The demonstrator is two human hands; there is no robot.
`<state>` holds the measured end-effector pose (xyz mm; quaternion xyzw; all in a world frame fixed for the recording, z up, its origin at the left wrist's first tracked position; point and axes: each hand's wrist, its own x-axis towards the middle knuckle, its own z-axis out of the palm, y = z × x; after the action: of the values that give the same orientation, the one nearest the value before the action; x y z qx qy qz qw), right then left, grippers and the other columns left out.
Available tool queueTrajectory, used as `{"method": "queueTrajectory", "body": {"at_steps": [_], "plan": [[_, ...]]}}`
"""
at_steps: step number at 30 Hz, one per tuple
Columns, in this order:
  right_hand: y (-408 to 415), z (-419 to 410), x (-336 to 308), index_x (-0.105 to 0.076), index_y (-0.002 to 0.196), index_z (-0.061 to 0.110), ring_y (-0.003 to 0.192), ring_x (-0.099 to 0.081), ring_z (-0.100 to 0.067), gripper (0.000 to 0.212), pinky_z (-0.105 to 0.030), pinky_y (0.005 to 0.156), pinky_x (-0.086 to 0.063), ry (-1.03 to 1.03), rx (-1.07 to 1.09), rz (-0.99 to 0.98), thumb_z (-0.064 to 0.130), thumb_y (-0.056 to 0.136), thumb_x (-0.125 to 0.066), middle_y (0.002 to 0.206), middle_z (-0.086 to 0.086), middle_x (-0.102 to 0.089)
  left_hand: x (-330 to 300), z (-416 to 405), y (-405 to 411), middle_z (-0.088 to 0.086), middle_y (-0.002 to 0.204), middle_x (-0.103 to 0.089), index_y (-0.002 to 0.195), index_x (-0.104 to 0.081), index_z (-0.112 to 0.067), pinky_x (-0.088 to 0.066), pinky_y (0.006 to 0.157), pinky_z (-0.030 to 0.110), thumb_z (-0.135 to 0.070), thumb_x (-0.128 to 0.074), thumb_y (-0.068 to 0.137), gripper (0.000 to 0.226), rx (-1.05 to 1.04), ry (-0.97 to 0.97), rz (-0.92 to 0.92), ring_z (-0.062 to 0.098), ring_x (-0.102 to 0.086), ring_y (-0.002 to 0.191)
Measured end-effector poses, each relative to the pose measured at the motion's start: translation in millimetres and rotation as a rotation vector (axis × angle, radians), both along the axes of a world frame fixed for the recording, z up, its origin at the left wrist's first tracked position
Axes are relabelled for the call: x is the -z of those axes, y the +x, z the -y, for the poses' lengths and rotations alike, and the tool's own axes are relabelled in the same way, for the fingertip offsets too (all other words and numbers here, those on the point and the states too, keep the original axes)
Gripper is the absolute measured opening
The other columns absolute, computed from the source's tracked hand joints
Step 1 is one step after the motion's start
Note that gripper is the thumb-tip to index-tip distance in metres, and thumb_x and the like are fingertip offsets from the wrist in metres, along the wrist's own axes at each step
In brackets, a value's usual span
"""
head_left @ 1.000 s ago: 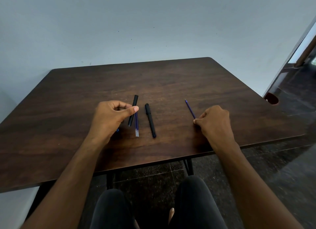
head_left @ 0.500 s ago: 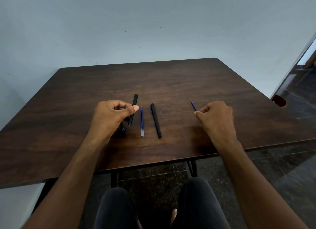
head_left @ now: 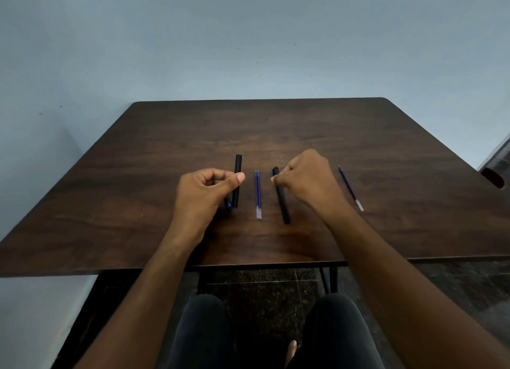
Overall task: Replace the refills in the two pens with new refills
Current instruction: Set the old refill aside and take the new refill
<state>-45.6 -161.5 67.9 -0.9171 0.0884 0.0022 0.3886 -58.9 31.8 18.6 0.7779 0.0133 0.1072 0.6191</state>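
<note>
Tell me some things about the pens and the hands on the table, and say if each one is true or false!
1. The left hand holds a black pen barrel. True.
2. The right hand is on the lone purple refill. False: it is at the top of the second black pen; that refill lies apart, to its right.
3. Blue refills lie between the two black pens. True.
4. The dark brown wooden table holds a cup. False: only pens and refills show.
</note>
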Motion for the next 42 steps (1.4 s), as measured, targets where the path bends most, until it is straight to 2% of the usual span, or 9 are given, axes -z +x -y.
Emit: {"method": "queueTrajectory", "body": {"at_steps": [1, 2, 4, 12, 16, 24, 30, 33, 42], "plan": [[6.2, -5.9, 3.6, -0.074, 0.091, 0.006, 0.080, -0.069, -0.015, 0.019, -0.029, 0.069, -0.058, -0.016, 0.003, -0.025, 0.024, 0.085, -0.079, 0.087, -0.006, -0.073, 2.5, 1.2, -2.4, -0.004, 0.080, -0.079, 0.083, -0.079, -0.022, -0.056, 0.062, 0.015, -0.042, -0.084, 0.077, 0.021, 0.004, -0.013, -0.003, 0.004, -0.072, 0.071], [12.3, -12.1, 8.0, -0.073, 0.091, 0.006, 0.078, -0.069, -0.016, 0.021, -0.030, 0.066, -0.058, -0.040, 0.006, -0.042, 0.025, 0.085, -0.079, 0.087, -0.007, -0.072, 4.4, 1.9, -4.1, -0.002, 0.081, -0.079, 0.084, -0.079, -0.022, -0.057, 0.064, 0.015, -0.041, -0.084, 0.077, 0.021, 0.004, -0.026, -0.005, 0.006, -0.073, 0.073], [23.4, -21.8, 17.4, -0.069, 0.088, 0.008, 0.071, -0.067, -0.017, 0.023, -0.029, 0.053, -0.052, -0.117, 0.015, -0.049, 0.027, 0.083, -0.081, 0.084, -0.006, -0.069, 6.5, 2.9, -5.6, 0.003, 0.082, -0.079, 0.085, -0.080, -0.020, -0.058, 0.067, 0.018, -0.039, -0.085, 0.078, 0.021, 0.001, -0.053, -0.006, 0.009, -0.073, 0.075], [46.4, -36.3, 38.3, -0.056, 0.061, 0.015, 0.049, -0.058, -0.014, 0.035, -0.021, 0.035, -0.034, -0.234, 0.085, 0.059, 0.027, 0.073, -0.087, 0.059, -0.001, -0.059, 6.8, 0.2, -4.3, 0.004, 0.079, -0.078, 0.083, -0.079, -0.021, -0.055, 0.063, 0.014, -0.035, -0.085, 0.078, 0.016, 0.016, -0.110, 0.040, 0.009, -0.073, 0.072], [48.2, -36.1, 38.8, -0.053, 0.062, 0.015, 0.050, -0.056, -0.015, 0.038, -0.022, 0.037, -0.033, -0.249, 0.100, 0.029, 0.027, 0.074, -0.086, 0.061, -0.001, -0.057, 8.6, 0.2, -3.2, 0.003, 0.080, -0.079, 0.084, -0.079, -0.022, -0.055, 0.065, 0.015, -0.037, -0.085, 0.078, 0.017, 0.025, -0.111, 0.036, 0.011, -0.074, 0.075], [52.8, -37.3, 40.5, -0.047, 0.068, 0.017, 0.060, -0.057, -0.015, 0.040, -0.028, 0.041, -0.034, -0.255, 0.091, -0.043, 0.029, 0.077, -0.084, 0.071, -0.002, -0.056, 12.0, -0.9, -2.5, 0.000, 0.080, -0.079, 0.086, -0.079, -0.021, -0.052, 0.065, 0.013, -0.036, -0.085, 0.078, 0.018, 0.041, -0.112, 0.027, 0.004, -0.073, 0.074], [54.9, -39.5, 39.6, -0.041, 0.066, 0.017, 0.057, -0.052, -0.016, 0.046, -0.028, 0.040, -0.032, -0.281, 0.110, -0.039, 0.030, 0.078, -0.083, 0.070, -0.003, -0.051, 13.0, -1.5, -1.8, 0.016, 0.082, -0.076, 0.085, -0.079, -0.021, -0.052, 0.066, 0.013, -0.033, -0.086, 0.078, 0.016, 0.056, -0.117, 0.044, 0.009, -0.069, 0.070], [54.3, -39.0, 38.9, -0.040, 0.064, 0.016, 0.055, -0.048, -0.017, 0.048, -0.029, 0.039, -0.031, -0.316, 0.117, -0.033, 0.029, 0.077, -0.084, 0.067, -0.003, -0.048, 14.1, -2.0, -1.4, 0.018, 0.083, -0.076, 0.084, -0.079, -0.020, -0.051, 0.066, 0.012, -0.033, -0.086, 0.078, 0.016, 0.064, -0.113, 0.047, 0.009, -0.068, 0.069], [52.5, -42.6, 32.1, -0.049, 0.067, 0.015, 0.056, -0.052, -0.017, 0.033, -0.028, 0.040, -0.034, -0.392, 0.052, -0.022, 0.021, 0.084, -0.076, 0.067, -0.003, -0.053, 15.6, -2.8, -1.5, 0.012, 0.079, -0.077, 0.085, -0.079, -0.018, -0.050, 0.063, 0.012, -0.030, -0.087, 0.077, 0.017, 0.072, -0.144, 0.042, 0.003, -0.068, 0.066]]}}
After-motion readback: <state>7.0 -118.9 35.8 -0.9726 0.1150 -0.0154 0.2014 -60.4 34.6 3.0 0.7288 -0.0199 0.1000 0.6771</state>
